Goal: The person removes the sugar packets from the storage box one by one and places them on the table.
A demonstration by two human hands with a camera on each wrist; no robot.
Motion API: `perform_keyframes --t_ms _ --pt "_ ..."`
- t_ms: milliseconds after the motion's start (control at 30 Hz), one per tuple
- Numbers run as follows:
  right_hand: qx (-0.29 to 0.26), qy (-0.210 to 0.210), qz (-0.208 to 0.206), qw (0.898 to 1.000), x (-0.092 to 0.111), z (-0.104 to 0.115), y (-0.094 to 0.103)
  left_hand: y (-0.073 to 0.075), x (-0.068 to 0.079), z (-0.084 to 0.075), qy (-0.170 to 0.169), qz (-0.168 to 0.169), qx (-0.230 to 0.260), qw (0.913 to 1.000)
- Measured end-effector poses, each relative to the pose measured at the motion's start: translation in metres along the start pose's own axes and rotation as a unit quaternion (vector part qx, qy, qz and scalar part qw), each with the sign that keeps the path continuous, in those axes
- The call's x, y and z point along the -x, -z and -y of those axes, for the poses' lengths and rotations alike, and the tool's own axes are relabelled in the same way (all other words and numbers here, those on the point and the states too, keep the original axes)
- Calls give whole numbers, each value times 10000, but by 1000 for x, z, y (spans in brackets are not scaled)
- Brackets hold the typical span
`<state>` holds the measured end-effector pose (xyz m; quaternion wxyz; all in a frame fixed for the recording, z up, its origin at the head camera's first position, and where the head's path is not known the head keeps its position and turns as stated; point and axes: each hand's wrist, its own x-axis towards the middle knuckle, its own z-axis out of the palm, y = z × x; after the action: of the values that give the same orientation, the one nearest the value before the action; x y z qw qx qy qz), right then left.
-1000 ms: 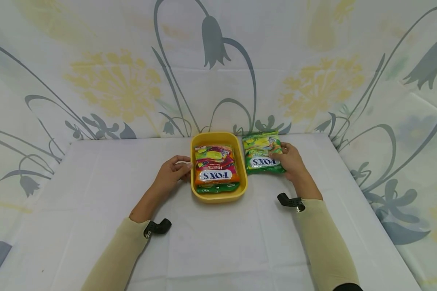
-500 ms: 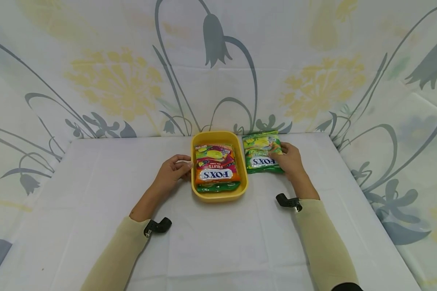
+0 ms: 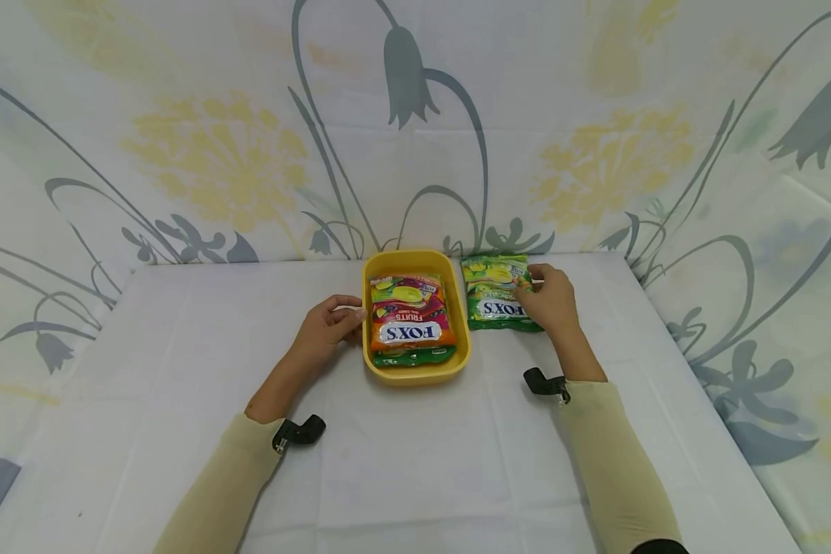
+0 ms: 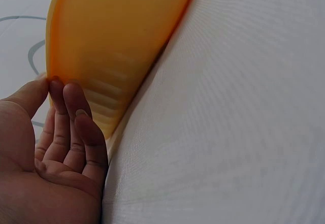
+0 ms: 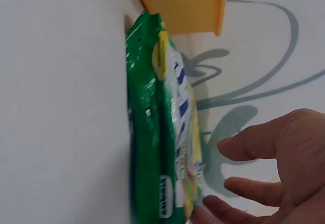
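Observation:
My left hand (image 3: 324, 331) pinches the left rim of a yellow plastic tray (image 3: 415, 378) between thumb and fingertips; the left wrist view shows the thumb (image 4: 31, 96) right at that rim. Inside the tray lies a red and orange Fox's Fruits candy bag (image 3: 410, 312), with a green wrapper edge (image 3: 415, 358) showing below it. To the right of the tray, a green Fox's candy bag (image 3: 497, 294) lies flat on the table. At its right edge is my right hand (image 3: 555, 302), its thumb and fingers spread loosely apart in the right wrist view, the thumb off the bag.
A white cloth (image 3: 415, 469) covers the table. Behind the tray and the green bag rises a floral-patterned fabric backdrop (image 3: 346, 185), close to the table's back edge, with more of it on both sides.
The right hand has loosened from the green candy bag, which now lies flatter on the table. The left hand and the tray have stayed in place.

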<state>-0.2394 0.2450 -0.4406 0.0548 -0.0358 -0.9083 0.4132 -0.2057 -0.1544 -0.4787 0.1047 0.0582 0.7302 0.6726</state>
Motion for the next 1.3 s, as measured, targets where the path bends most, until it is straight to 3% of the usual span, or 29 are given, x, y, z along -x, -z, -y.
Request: perform_keyframes --t_ms 467,900,1300 --pt "-486 355 -3 9982 13 36 0 0 -1 1 9 18 -8 10000" --pt "-724 712 355 9942 32 78 -8 1 0 -2 2 44 -26 10000" --pt "-678 1013 733 9898 42 95 -25 1 1 -3 35 31 -65 10000"
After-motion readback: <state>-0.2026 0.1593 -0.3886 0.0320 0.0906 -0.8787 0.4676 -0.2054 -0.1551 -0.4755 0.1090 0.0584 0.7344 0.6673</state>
